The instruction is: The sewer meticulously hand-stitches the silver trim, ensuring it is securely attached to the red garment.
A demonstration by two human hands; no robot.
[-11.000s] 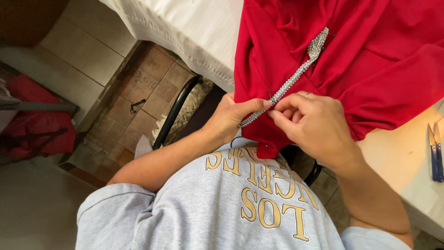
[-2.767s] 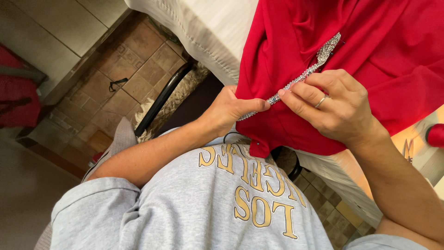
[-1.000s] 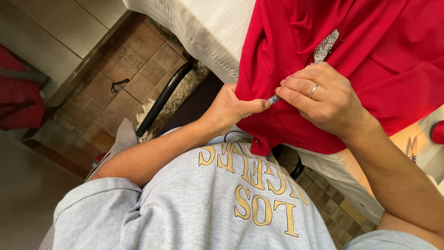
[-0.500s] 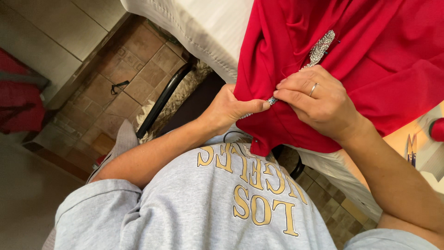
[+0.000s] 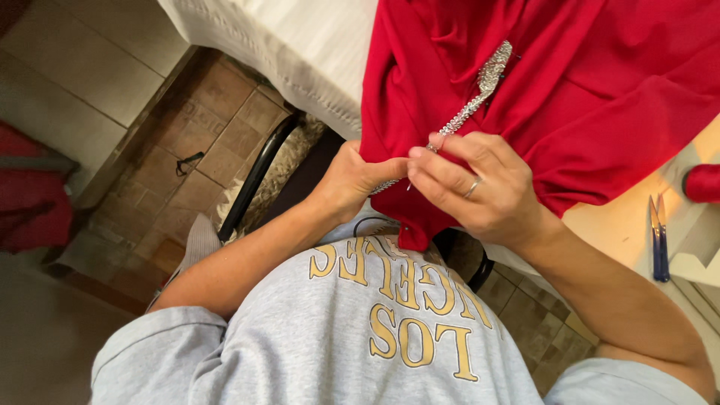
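Now the right hand (image 5: 480, 191) has drawn back along the silver trim (image 5: 469, 112), pinching a needle (image 5: 412, 180); the left hand (image 5: 358, 178) grips the red fabric (image 5: 600, 97) at the table edge (image 5: 615, 225), another stitch underway.

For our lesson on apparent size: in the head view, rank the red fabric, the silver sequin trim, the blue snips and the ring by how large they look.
1. red fabric
2. silver sequin trim
3. blue snips, though partly hidden trim makes this close
4. ring
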